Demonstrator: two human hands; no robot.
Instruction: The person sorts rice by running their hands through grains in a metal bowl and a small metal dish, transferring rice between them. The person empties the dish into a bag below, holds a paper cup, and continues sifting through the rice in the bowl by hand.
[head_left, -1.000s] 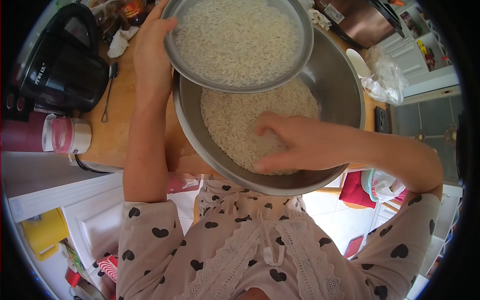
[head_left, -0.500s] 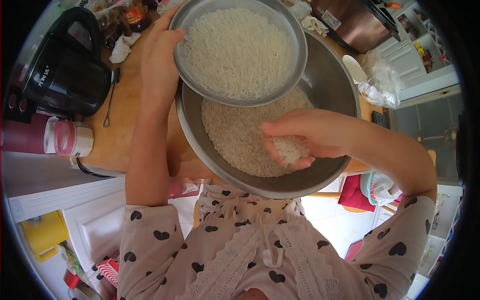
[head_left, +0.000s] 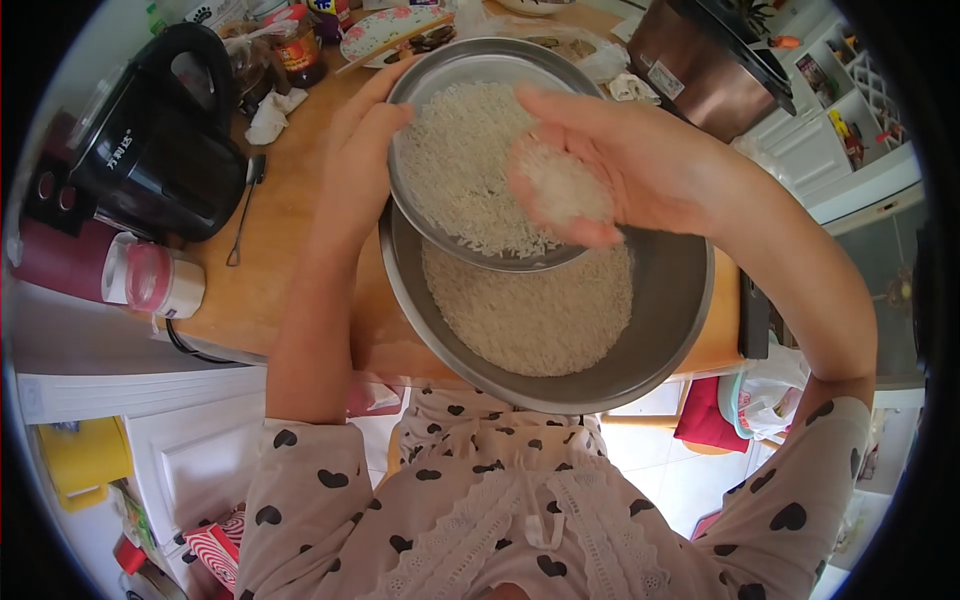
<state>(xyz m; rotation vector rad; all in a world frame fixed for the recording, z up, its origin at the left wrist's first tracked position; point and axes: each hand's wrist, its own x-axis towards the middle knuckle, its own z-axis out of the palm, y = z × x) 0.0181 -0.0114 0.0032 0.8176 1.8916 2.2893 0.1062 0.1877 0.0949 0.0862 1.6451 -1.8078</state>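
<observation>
My left hand (head_left: 365, 150) grips the left rim of a round metal plate (head_left: 398, 190) that carries white rice (head_left: 455, 150). The plate is held over the back part of a large steel bowl (head_left: 670, 300). Cupped over the plate's right side, my right hand (head_left: 600, 165) holds a small heap of rice (head_left: 562, 185), slightly blurred. More rice (head_left: 540, 310) lies in a broad layer at the bottom of the bowl.
A black kettle (head_left: 160, 140), a metal skewer-like tool (head_left: 243, 215) and a pink-and-white jar (head_left: 165, 280) are at the left. Behind are a sauce jar (head_left: 297, 50) and a floral plate (head_left: 390, 30). A brown cooker (head_left: 700, 65) stands back right.
My right hand has risen from the bowl to over the plate, carrying scooped rice. The view has shifted, showing more of the table's back.
</observation>
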